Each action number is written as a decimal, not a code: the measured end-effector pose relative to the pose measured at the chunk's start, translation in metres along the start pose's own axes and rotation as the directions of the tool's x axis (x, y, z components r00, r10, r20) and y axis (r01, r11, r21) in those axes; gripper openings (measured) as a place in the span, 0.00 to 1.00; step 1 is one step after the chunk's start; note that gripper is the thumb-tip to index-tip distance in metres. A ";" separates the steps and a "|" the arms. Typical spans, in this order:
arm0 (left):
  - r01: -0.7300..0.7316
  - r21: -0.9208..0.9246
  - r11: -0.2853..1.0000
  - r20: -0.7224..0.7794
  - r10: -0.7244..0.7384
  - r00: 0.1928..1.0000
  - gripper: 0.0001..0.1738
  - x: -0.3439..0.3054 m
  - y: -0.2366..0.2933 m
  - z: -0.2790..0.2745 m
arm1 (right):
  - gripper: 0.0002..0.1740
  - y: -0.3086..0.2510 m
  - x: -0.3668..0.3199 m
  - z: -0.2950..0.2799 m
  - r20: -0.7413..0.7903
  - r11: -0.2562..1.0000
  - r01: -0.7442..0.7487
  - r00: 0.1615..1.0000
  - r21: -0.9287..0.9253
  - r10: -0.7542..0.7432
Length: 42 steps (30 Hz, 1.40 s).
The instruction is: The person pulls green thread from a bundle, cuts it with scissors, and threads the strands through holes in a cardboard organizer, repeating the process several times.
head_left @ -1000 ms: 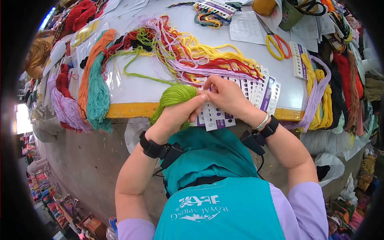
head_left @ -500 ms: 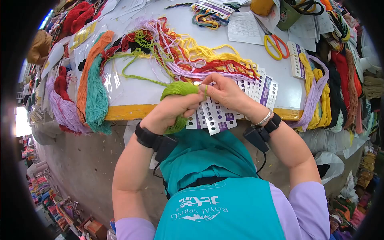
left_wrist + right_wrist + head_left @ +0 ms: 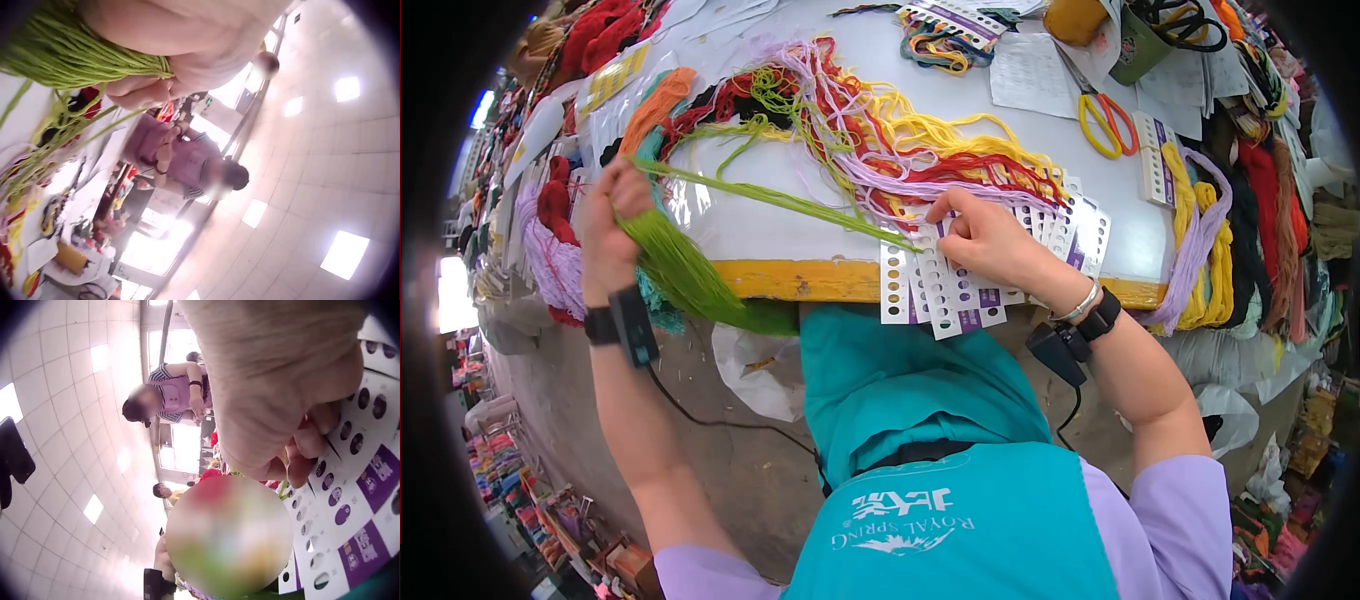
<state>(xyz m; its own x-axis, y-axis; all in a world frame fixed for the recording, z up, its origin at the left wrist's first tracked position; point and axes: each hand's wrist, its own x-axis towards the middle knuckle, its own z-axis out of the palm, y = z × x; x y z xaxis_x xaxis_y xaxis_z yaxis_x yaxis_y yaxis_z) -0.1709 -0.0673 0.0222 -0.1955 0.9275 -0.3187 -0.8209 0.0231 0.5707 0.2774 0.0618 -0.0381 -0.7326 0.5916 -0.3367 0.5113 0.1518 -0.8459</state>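
In the head view my left hand (image 3: 618, 205) is out at the left, above the table's front edge, gripping a skein of bright green embroidery thread (image 3: 690, 260). The skein's tail hangs down past the yellow edge. From this hand a narrow band of green strands (image 3: 780, 198) stretches to the right, ending at a white punched thread card (image 3: 938, 285) beside my right hand (image 3: 990, 238). That hand has its fingers curled and pinches at the card's row of holes. The right wrist view shows the fingertips (image 3: 300, 470) right at the holes. More cards with purple labels lie fanned underneath.
Lilac, red and yellow threads (image 3: 900, 150) trail across the table behind the cards. Scissors (image 3: 1108, 125) and papers (image 3: 1025, 75) lie at the back right. Orange skeins (image 3: 658, 108) and teal ones drape at the left. Lilac skeins (image 3: 1200, 240) hang over the right edge.
My left hand has swung far to the left with the green skein, drawing the strands out straight. My right hand has stayed over the cards.
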 end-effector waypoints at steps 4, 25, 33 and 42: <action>-0.428 0.167 0.888 -0.203 0.456 0.866 0.06 0.018 0.036 -0.016 | 0.16 -0.002 -0.001 0.001 -0.007 0.999 -0.015 1.000 0.045 0.015; 0.043 0.184 0.982 0.196 -0.080 0.977 0.34 -0.095 -0.221 0.119 | 0.12 -0.058 -0.012 0.074 -0.280 0.797 0.530 0.843 0.290 -0.458; 0.046 0.306 0.951 0.193 -0.109 0.975 0.33 -0.099 -0.233 0.110 | 0.07 -0.063 -0.032 0.075 0.052 0.599 0.027 0.992 0.800 -0.114; 0.042 0.357 0.933 0.192 -0.117 0.974 0.32 -0.099 -0.237 0.109 | 0.05 -0.064 -0.041 0.072 0.071 0.641 -0.020 0.996 0.767 -0.053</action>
<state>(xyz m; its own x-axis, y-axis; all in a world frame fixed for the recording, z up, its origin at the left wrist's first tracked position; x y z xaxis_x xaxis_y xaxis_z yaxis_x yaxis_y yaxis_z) 0.1012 -0.1236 0.0012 0.0088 0.9727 -0.2318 -0.5829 0.1934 0.7892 0.2418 -0.0293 0.0000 -0.7887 0.5252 -0.3196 -0.0023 -0.5224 -0.8527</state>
